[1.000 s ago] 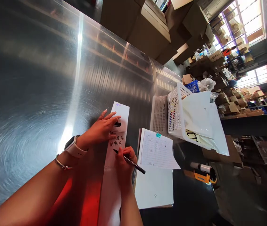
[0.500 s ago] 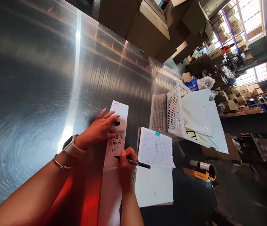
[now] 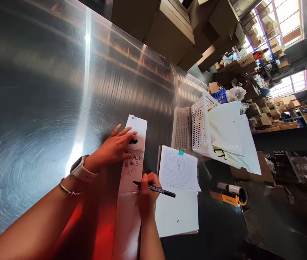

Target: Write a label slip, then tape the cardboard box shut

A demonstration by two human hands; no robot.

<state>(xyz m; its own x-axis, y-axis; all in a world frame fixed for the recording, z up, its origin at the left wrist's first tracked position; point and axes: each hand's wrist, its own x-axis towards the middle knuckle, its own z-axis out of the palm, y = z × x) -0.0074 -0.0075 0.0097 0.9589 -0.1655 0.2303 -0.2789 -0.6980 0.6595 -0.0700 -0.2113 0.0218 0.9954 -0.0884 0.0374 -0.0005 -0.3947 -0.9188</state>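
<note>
A long white paper strip (image 3: 130, 182) with fold creases lies on the shiny metal table (image 3: 47, 90). Handwritten black characters and the number 31 show on its middle panel. My left hand (image 3: 118, 144) lies on the strip's upper part with its fingers spread, beside a black mark or cut-out that it partly covers. In my right hand (image 3: 149, 186) a black marker pen (image 3: 161, 191) is gripped, its tip just above the strip, below the number. Right of that hand, a clipped stack of paper (image 3: 176, 213) has a printed form (image 3: 179, 169) on top.
A white plastic basket (image 3: 199, 126) with white bags in it stands at the right. A teal binder clip (image 3: 181, 152) holds the form. Near the table's right edge lies a yellow tape dispenser (image 3: 230, 198). Large cardboard boxes (image 3: 169, 32) stand beyond the far edge.
My right hand with the marker pen has shifted slightly right and down. My left hand keeps its place on the strip, and the writing looks the same.
</note>
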